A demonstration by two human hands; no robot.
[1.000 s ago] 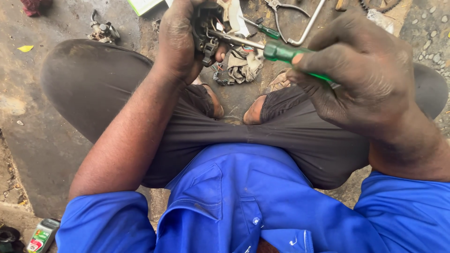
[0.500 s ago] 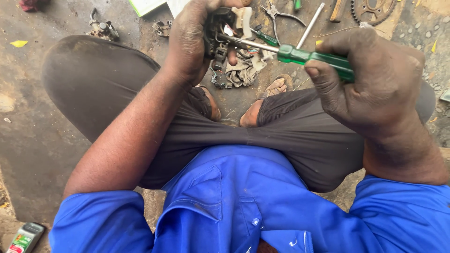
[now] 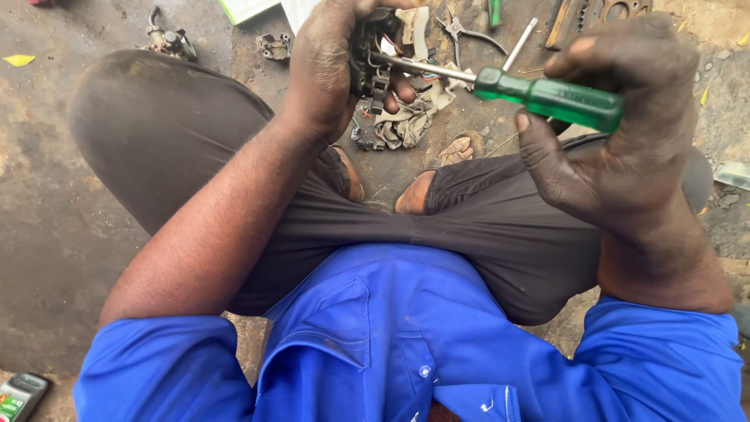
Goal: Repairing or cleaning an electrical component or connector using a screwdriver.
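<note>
Head view, looking straight down over a blue work shirt (image 3: 391, 344) and dark grey trousers (image 3: 484, 227), knees spread, seated on a stained concrete floor (image 3: 47, 180).

Left hand (image 3: 332, 66), at 12 o'clock, clenched around a small black mechanical part with wires (image 3: 371, 59), held up above the floor. Right hand (image 3: 625, 133), at 2 o'clock, grasping the translucent green handle of a screwdriver with a steel shaft (image 3: 547, 95); shaft pointing toward 9 o'clock, tip meeting the black part just beside the left fingers.

Beneath the part, on the floor between the feet: a crumpled dirty grey rag (image 3: 406, 125). Beyond it at 12 o'clock, a pair of metal pliers (image 3: 469, 33) and a thin steel rod (image 3: 519, 45), near each other. At 11 o'clock, two small metal fittings (image 3: 168, 39), well apart from the hands. At 10 o'clock, a yellow leaf (image 3: 19, 59). At 7 o'clock, in the frame's corner, a dark handheld device with a green label (image 3: 19, 395).
</note>
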